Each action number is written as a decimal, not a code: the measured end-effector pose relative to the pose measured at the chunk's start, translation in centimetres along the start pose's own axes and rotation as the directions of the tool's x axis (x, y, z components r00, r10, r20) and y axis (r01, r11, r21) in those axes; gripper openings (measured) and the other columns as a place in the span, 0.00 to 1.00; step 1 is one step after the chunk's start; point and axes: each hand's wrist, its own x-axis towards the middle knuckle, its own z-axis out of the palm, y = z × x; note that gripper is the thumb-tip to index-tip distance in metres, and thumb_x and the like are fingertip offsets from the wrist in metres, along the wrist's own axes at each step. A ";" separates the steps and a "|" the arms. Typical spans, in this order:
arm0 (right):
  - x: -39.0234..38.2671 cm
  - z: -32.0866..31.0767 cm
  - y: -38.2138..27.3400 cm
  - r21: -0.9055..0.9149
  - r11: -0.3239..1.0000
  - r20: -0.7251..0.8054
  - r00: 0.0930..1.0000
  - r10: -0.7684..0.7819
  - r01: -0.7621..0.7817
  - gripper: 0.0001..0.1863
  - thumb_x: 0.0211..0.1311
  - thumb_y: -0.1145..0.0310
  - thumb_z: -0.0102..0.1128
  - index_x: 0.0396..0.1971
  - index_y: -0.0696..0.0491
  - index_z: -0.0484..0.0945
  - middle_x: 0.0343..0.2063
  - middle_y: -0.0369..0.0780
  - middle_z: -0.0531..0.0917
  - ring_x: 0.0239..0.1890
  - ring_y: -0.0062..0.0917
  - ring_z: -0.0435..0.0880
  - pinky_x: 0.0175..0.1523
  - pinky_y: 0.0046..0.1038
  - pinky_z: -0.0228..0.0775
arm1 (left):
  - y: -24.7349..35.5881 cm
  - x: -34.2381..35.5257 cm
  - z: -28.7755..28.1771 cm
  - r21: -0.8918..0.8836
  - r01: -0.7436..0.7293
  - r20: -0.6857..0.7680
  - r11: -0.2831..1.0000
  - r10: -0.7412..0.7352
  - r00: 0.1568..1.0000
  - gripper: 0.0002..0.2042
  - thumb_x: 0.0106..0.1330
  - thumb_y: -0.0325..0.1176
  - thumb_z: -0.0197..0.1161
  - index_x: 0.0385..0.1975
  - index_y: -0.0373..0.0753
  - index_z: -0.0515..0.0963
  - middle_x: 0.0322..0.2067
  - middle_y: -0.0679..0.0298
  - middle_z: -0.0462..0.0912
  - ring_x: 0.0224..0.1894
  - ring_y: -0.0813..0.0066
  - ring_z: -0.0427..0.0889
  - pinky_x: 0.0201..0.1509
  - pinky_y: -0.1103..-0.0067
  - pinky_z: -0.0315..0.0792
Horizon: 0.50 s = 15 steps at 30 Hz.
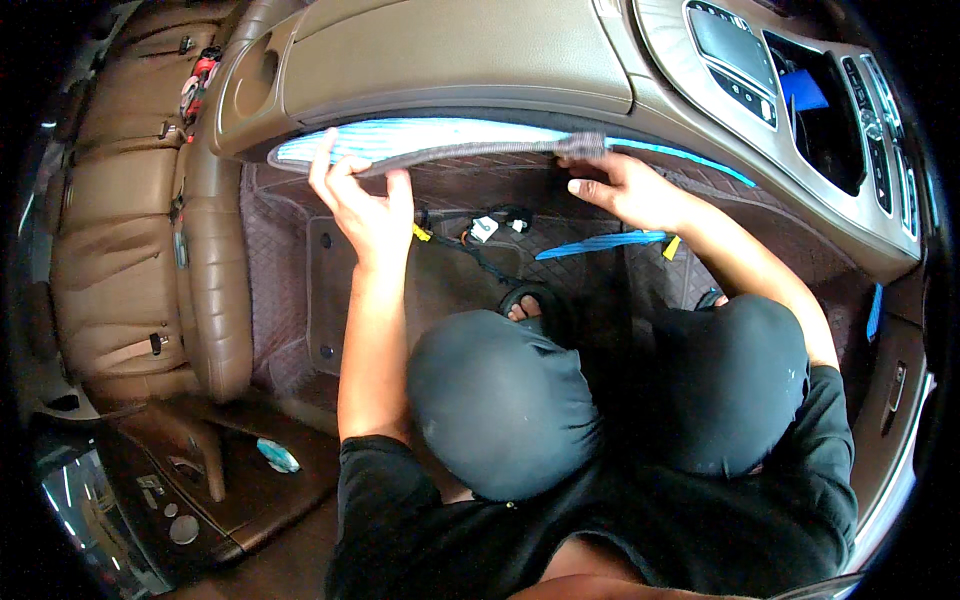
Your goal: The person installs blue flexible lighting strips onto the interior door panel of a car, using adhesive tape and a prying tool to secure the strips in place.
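Two hands (pixel 372 212) touch the blue-striped panel (pixel 430 138), right fingertips obscured.

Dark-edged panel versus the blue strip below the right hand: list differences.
The panel is broad; the strip is narrow. The panel is pale blue with a grey edge; the strip is deeper blue. The left hand holds the panel; the strip lies untouched. Both show blue.
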 end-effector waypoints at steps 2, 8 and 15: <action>0.0 0.0 -0.4 0.044 0.998 -0.018 0.999 -0.037 0.038 0.28 0.72 0.59 0.59 0.66 0.58 0.69 0.57 0.49 0.80 0.60 0.36 0.78 0.67 0.35 0.68 | 1.2 0.4 0.1 -0.010 0.027 -0.008 1.000 -0.027 1.000 0.34 0.57 0.20 0.68 0.64 0.39 0.60 0.75 0.50 0.45 0.69 0.46 0.64 0.60 0.61 0.78; -1.4 -2.1 -2.5 0.077 0.997 0.013 1.000 -0.004 0.003 0.25 0.75 0.64 0.55 0.68 0.55 0.68 0.60 0.46 0.78 0.63 0.29 0.76 0.69 0.32 0.66 | 1.7 -2.4 1.8 -0.167 -0.234 -0.117 0.958 0.217 0.969 0.36 0.59 0.19 0.66 0.69 0.41 0.62 0.71 0.47 0.57 0.61 0.46 0.76 0.59 0.62 0.78; -1.0 -1.6 -1.7 -0.012 0.996 -0.034 0.995 -0.090 0.090 0.24 0.77 0.62 0.49 0.67 0.56 0.70 0.63 0.46 0.77 0.67 0.33 0.73 0.72 0.33 0.61 | 5.5 -2.1 5.4 -0.074 -0.126 0.441 0.989 0.146 0.886 0.13 0.63 0.26 0.66 0.47 0.39 0.81 0.44 0.58 0.85 0.50 0.58 0.82 0.55 0.68 0.76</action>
